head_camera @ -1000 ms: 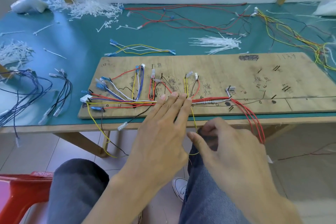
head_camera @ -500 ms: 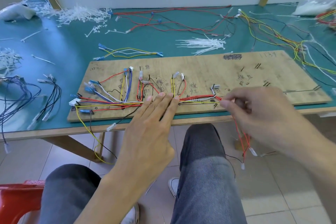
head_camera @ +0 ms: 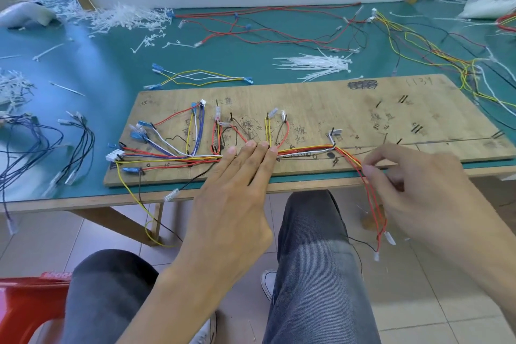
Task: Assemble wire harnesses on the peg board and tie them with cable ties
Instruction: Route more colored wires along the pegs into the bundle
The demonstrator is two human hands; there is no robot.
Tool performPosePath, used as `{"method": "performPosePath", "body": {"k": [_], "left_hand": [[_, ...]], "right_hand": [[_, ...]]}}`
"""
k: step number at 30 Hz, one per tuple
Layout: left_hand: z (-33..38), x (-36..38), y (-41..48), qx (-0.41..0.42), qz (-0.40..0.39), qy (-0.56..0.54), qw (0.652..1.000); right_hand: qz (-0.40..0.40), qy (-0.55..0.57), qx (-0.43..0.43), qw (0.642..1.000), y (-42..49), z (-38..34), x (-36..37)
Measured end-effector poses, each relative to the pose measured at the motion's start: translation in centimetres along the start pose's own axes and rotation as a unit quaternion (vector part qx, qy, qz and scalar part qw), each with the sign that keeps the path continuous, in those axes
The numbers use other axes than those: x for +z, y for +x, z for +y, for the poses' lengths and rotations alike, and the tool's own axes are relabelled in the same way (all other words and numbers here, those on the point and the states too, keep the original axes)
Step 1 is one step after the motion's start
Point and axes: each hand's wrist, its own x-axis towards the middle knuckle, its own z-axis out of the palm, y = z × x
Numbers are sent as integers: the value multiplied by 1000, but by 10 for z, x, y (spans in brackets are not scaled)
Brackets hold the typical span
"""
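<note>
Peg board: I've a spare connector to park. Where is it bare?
The right half of the peg board, between the black scribble and the right hand, is bare wood with few pegs. Its left half, beyond the left hand, is crowded with routed wires. Behind, cable ties and loose wires clutter the mat.

A wooden peg board (head_camera: 335,109) was laid flat. Red, yellow, white and blue wires (head_camera: 304,150) were routed along its pegs, with red ends hung over its front edge. White cable ties (head_camera: 315,64) were heaped just behind.
</note>
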Motion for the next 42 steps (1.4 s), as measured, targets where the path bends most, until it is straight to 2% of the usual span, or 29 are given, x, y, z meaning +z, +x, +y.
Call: {"method": "performPosePath", "body": {"k": [4, 6, 8, 10, 13, 14, 16, 18, 20, 24, 30, 42], "left_hand": [[0, 0, 0, 0, -3, 3, 1000], [0, 0, 0, -1, -2, 6, 1000], [0, 0, 0, -1, 2, 10, 1000], [0, 1, 0, -1, 3, 14, 1000], [0, 2, 0, 2, 3, 17, 1000], [0, 2, 0, 4, 3, 20, 1000], [0, 3, 0, 5, 3, 29, 1000], [1, 5, 0, 5, 6, 32, 999], [1, 6, 0, 4, 9, 32, 999], [1, 7, 0, 8, 10, 28, 1000], [2, 12, -3, 10, 13, 23, 1000], [8, 16, -9, -4, 25, 38, 999]], "right_hand": [[-55, 89, 59, 993, -41, -9, -1], [-94, 195, 117, 969, -53, -15, 0], [-121, 221, 143, 957, -60, -16, 5], [-131, 134, 123, 975, -62, -13, 9], [-148, -101, 98, 979, -60, -1, 4], [-130, -146, 91, 976, -56, 3, -2], [-34, -96, 55, 993, -44, 1, -12], [61, -36, -15, 997, -27, -17, -13], [105, -58, -86, 989, -7, -34, 2], [36, -94, -59, 993, 17, -43, 32], [114, -60, -80, 988, 10, -29, 51], [166, -120, -73, 976, -1, -34, 61]]}}
